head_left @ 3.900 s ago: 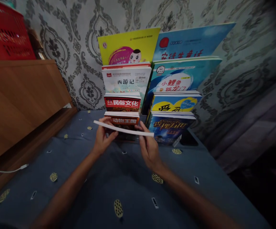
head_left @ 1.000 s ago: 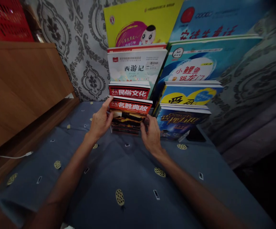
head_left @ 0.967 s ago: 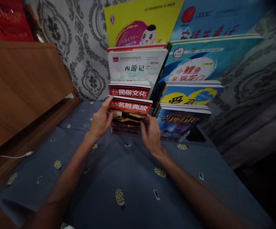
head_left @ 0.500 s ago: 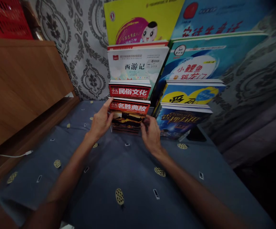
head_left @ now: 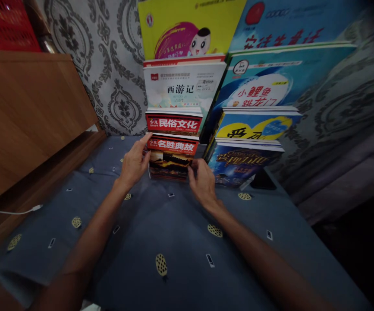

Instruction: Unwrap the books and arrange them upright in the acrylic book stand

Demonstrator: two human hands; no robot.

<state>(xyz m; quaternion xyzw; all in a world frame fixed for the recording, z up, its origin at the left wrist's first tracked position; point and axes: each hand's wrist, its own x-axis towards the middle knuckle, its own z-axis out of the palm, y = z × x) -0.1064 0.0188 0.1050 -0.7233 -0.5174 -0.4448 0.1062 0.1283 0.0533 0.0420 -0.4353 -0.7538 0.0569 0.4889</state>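
Note:
The front book [head_left: 173, 160], with a red title band and a dark golden picture, stands upright in the left stack. My left hand [head_left: 135, 160] is at its left side, index finger on the top left corner and thumb by the front cover. At the lower right edge, my right hand [head_left: 202, 179] has its fingers curled round the side of the same book. Directly behind stands another red-banded book [head_left: 174, 124], and behind that a pale book [head_left: 183, 82]. The fingertips behind the covers are hidden.
A second stack to the right holds a dark blue book [head_left: 241, 160], a blue and yellow book [head_left: 254, 127] and a teal book [head_left: 264, 82]. A dark flat object [head_left: 263, 180] lies beside it. A wooden panel [head_left: 31, 129] and white cable [head_left: 12, 212] are at left.
The view has shifted slightly, so everything sits a little further left. Both hands stay at the front book's sides, and its top right corner looks slightly further from the right hand.

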